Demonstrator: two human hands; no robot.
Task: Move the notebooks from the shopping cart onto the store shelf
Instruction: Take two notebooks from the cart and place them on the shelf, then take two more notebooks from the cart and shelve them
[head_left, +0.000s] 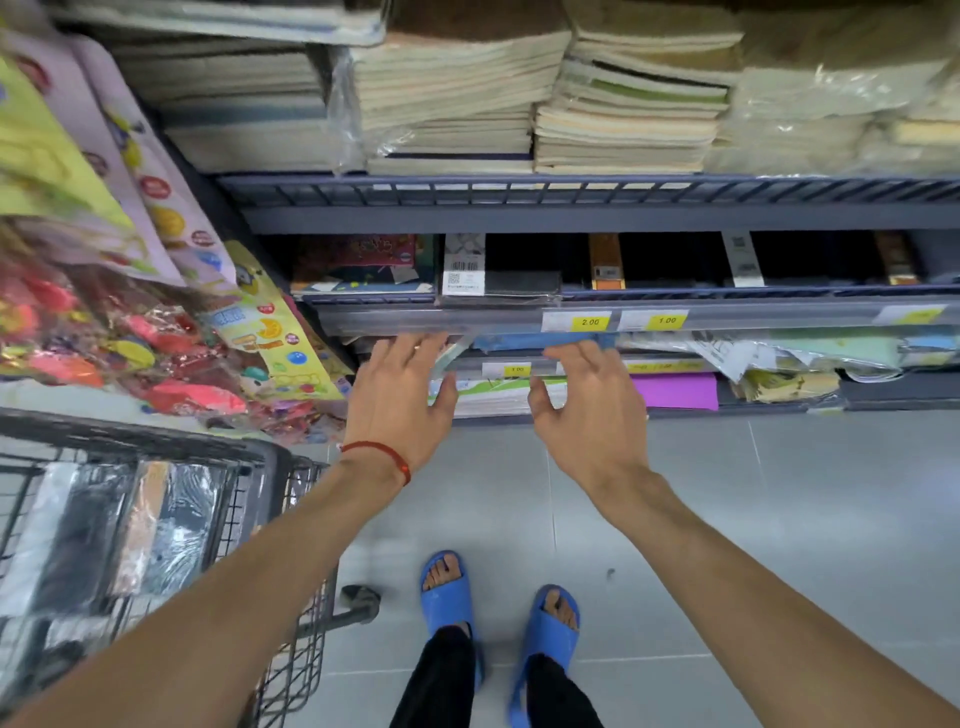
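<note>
Plastic-wrapped notebooks (130, 519) are seen packed in the shopping cart (156, 441) at lower left, their long axes running roughly from top to bottom of the frame. The left hand (400, 395) and right hand (582, 410) are held open, gripping nothing, fingers spread at the front edge of the store shelf (467, 325) in mid-frame. Grey floor tile (727, 519) is seen below the hands, right of the cart.
</note>
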